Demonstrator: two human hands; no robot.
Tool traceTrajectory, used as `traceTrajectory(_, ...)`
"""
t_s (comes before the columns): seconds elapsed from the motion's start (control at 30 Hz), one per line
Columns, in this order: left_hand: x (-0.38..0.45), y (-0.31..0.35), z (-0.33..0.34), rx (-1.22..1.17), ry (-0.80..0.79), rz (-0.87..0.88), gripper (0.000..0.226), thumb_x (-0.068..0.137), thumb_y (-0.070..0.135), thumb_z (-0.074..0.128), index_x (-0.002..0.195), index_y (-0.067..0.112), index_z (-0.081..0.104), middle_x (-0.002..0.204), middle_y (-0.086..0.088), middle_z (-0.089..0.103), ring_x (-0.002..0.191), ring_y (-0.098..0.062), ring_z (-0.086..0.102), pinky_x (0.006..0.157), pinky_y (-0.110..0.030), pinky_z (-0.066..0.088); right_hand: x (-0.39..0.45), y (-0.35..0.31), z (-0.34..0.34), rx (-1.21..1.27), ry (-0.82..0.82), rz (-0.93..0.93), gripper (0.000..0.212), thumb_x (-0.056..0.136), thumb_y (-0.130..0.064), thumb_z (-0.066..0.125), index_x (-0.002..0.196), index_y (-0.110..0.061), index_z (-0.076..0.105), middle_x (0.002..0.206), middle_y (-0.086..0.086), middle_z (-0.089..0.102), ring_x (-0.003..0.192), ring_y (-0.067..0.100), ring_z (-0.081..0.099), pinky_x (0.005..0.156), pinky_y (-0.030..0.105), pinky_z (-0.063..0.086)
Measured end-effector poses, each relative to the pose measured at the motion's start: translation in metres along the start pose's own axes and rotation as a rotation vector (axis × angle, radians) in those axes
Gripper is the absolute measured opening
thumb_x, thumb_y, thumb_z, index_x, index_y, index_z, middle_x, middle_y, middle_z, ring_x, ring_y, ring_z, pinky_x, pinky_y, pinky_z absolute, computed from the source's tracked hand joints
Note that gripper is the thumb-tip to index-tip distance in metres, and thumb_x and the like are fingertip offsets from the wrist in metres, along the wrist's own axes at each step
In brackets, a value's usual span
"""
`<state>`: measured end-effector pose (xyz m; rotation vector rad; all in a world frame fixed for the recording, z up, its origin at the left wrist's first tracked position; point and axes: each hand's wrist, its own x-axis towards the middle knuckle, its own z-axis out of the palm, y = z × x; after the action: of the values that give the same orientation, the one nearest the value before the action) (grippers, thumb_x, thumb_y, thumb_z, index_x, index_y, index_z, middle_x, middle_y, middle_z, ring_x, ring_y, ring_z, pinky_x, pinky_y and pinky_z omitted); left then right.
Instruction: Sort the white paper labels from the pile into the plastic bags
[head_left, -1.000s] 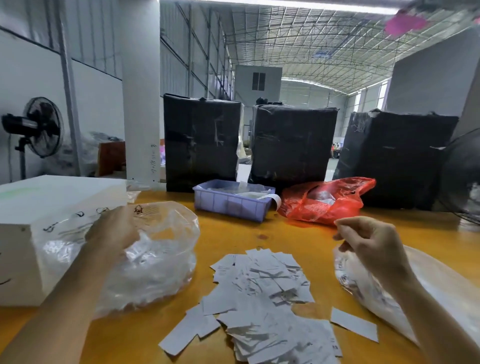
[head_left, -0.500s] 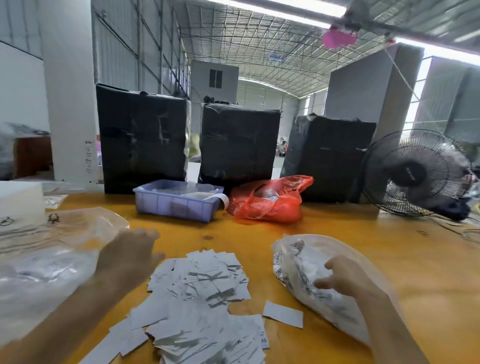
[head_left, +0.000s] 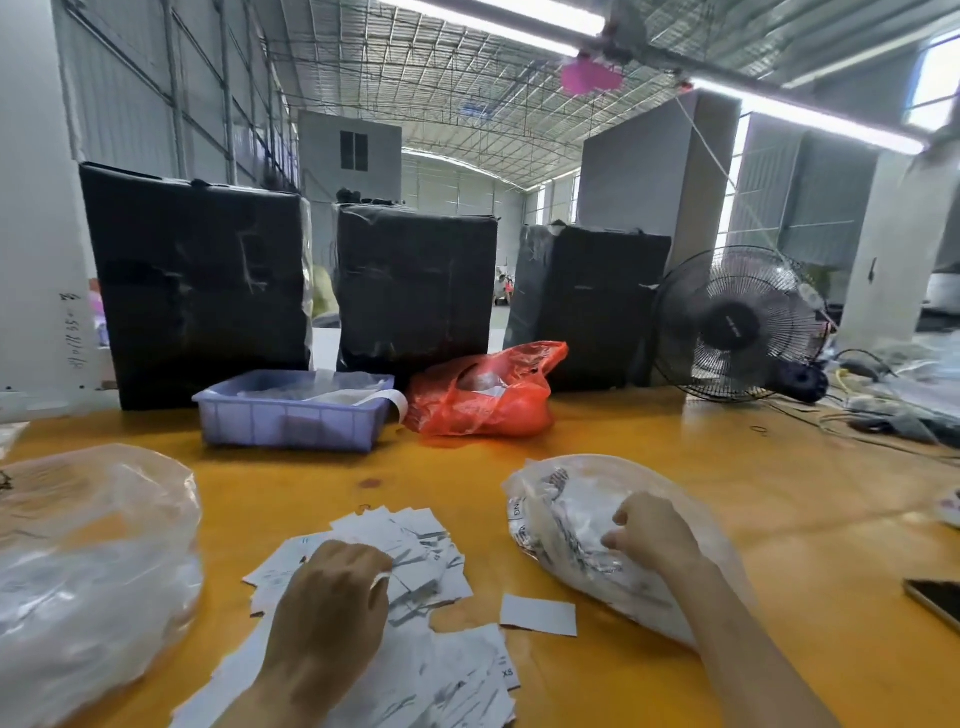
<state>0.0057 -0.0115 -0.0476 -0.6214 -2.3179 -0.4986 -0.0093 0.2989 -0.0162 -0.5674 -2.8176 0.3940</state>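
Note:
A loose pile of white paper labels (head_left: 415, 540) lies on the yellow table in front of me. My left hand (head_left: 332, 603) is down on the pile, fingers curled onto the labels. To the right lies a clear plastic bag (head_left: 561, 499) holding printed labels. My right hand (head_left: 652, 532) is at that bag with its fingers curled into the plastic. A second, larger clear plastic bag (head_left: 93, 545) sits at the left. One single label (head_left: 537, 614) lies apart between the pile and the right bag.
A purple plastic bin (head_left: 291, 421) and a red plastic bag (head_left: 483, 400) stand behind the pile, before three black-wrapped boxes (head_left: 202, 280). A black fan (head_left: 737, 322) and cables occupy the far right. A phone (head_left: 935, 603) lies at the right edge.
My left hand left the left bag and came down onto the label pile. My right hand dropped from above the right bag onto it. My view swung to the right.

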Motion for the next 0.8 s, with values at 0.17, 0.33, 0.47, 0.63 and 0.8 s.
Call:
traceTrajectory(0.17, -0.006, -0.007, 0.010, -0.038, -0.059, -0.051, 0.038, 0.036, -0.011, 0.089, 0.063, 0.011, 0.073, 0.063, 0.002, 0.071, 0.062, -0.026, 0.068, 0.050, -0.034, 0.057, 0.005, 0.001, 0.008, -0.025, 0.051, 0.031, 0.021, 0.083, -0.006, 0.060, 0.063, -0.007, 0.065, 0.071, 0.007, 0.064, 0.072, 0.022, 0.063, 0.058, 0.030, 0.050)
traceTrajectory(0.33, -0.010, -0.012, 0.015, -0.016, -0.051, -0.053, 0.039, 0.034, -0.011, 0.089, 0.058, 0.013, 0.070, 0.061, 0.002, 0.069, 0.057, -0.025, 0.066, 0.046, -0.032, 0.054, 0.004, 0.002, 0.010, -0.090, -0.039, 0.040, 0.025, 0.083, -0.032, 0.069, 0.074, -0.010, 0.060, 0.071, 0.004, 0.058, 0.075, 0.023, 0.057, 0.059, 0.027, 0.045)
traceTrajectory(0.47, -0.009, -0.009, 0.016, -0.013, -0.044, -0.053, 0.035, 0.038, -0.010, 0.089, 0.059, 0.012, 0.071, 0.063, 0.002, 0.070, 0.061, -0.024, 0.067, 0.048, -0.034, 0.056, 0.005, 0.003, 0.012, -0.034, 0.072, 0.046, 0.013, 0.086, -0.007, 0.060, 0.076, -0.008, 0.068, 0.082, 0.007, 0.069, 0.080, 0.024, 0.064, 0.066, 0.031, 0.054)
traceTrajectory(0.63, -0.002, 0.002, 0.004, -0.058, 0.008, 0.015, 0.038, 0.037, -0.010, 0.089, 0.062, 0.013, 0.072, 0.063, 0.004, 0.070, 0.061, -0.021, 0.067, 0.051, -0.030, 0.056, 0.008, 0.004, -0.001, 0.194, 0.161, 0.003, 0.043, 0.087, -0.005, 0.056, 0.047, -0.010, 0.041, 0.078, 0.019, 0.070, 0.067, 0.030, 0.064, 0.052, 0.028, 0.037)
traceTrajectory(0.8, 0.013, 0.004, -0.005, -0.121, 0.067, 0.020, 0.032, 0.052, -0.012, 0.084, 0.072, 0.011, 0.074, 0.071, 0.002, 0.072, 0.068, -0.020, 0.068, 0.062, -0.033, 0.057, -0.001, -0.014, -0.036, 0.992, 0.132, -0.022, 0.019, 0.087, -0.006, 0.061, 0.074, 0.005, 0.069, 0.068, 0.020, 0.064, 0.067, 0.023, 0.058, 0.061, 0.038, 0.051)
